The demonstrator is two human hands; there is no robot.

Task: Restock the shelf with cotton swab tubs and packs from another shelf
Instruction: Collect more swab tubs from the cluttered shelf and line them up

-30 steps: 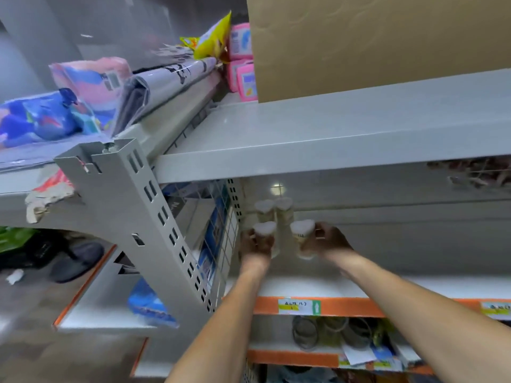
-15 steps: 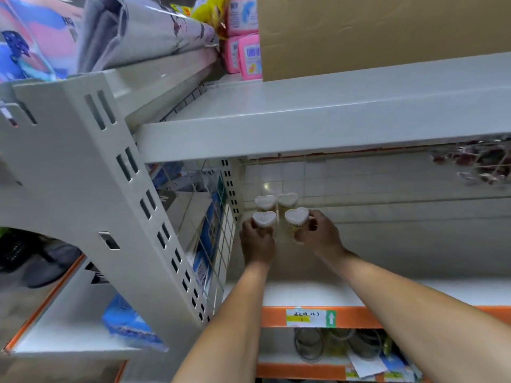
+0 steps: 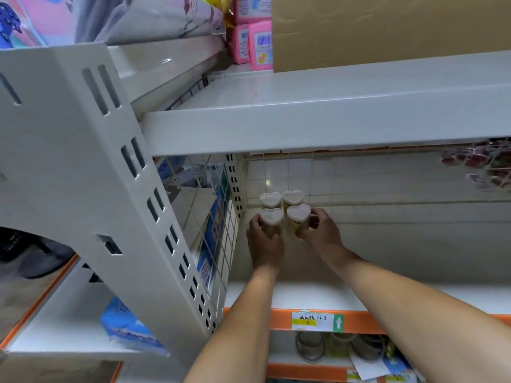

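From the head view, your left hand [image 3: 264, 241] grips the near-left heart-lidded tub [image 3: 271, 217] and your right hand [image 3: 322, 233] grips the near-right tub [image 3: 298, 212], far left on the white shelf [image 3: 304, 295], just before two more tubs [image 3: 282, 198].

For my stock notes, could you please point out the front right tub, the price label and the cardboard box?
front right tub [image 3: 298, 212], head view, heart-shaped lid
price label [image 3: 312, 321], head view, yellow strip
cardboard box [image 3: 387, 26], head view, front face
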